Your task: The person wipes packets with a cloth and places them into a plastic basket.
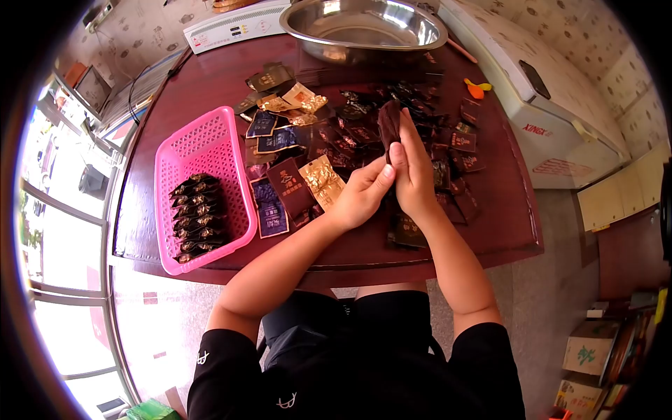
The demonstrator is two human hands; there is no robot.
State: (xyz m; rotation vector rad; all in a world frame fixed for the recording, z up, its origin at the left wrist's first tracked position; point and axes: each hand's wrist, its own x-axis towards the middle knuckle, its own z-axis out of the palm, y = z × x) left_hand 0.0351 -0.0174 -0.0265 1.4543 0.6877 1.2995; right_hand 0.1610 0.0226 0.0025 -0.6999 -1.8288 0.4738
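Observation:
Between my two hands, a dark brown packet (388, 124) is held upright over the table. My left hand (362, 192) is closed around its lower part, thumb up. Against its right side presses my right hand (414, 168), with its fingers stretched along it and the thumb near the left thumb. Whether it is one packet or a small stack, I cannot tell. Behind and beside the hands lies a loose pile of dark packets (343, 140). To the left are a gold packet (322, 180), a larger brown packet (290, 187) and a blue packet (269, 210).
A pink basket (245, 189) on the left holds a row of black packets (199, 217). A steel basin (364, 52) and a white appliance (234, 28) stand at the back. Small orange and yellow things (477, 89) lie at right, near a white freezer (553, 119).

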